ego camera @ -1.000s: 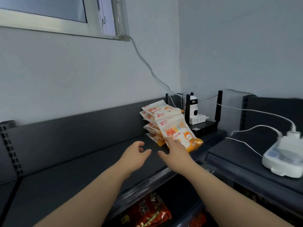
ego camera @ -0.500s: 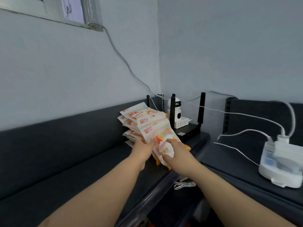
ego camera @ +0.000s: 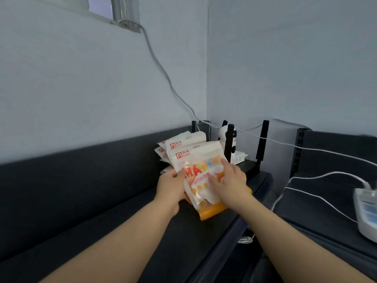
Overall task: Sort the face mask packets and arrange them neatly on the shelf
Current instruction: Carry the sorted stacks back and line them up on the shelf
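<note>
Now, see the left hand (ego camera: pixel 173 187) gripping the left edge of the face mask packets (ego camera: pixel 184 140), thumb on the front. See the right hand (ego camera: pixel 231 180) pressed flat on the front packet (ego camera: pixel 193 157), fingers spread over the orange spots and holding nothing. Looks like the squaring-up step: getting loose packets into one tidy pile.

To do it well, squeeze gently from both sides, not hard, because of the soft, slippery bags. Tap the orange bottom edges down on the dark shelf (ego camera: pixel 122 231) to line them up. Slide the front packet back over the ones behind, with the red marks at the top all facing one way. Lift only a little, or risk a spill off the front edge.

Find the pile near the far corner of the shelf, close to the low dark back panel. Mind the black router (ego camera: pixel 250 169) just to the right, with its tall sticks, and the small white camera (ego camera: pixel 223 133) behind it. Stay clear of the white cables (ego camera: pixel 306 149) going to the white box (ego camera: pixel 365 209) on the next shelf. Pull none of them loose.
</note>
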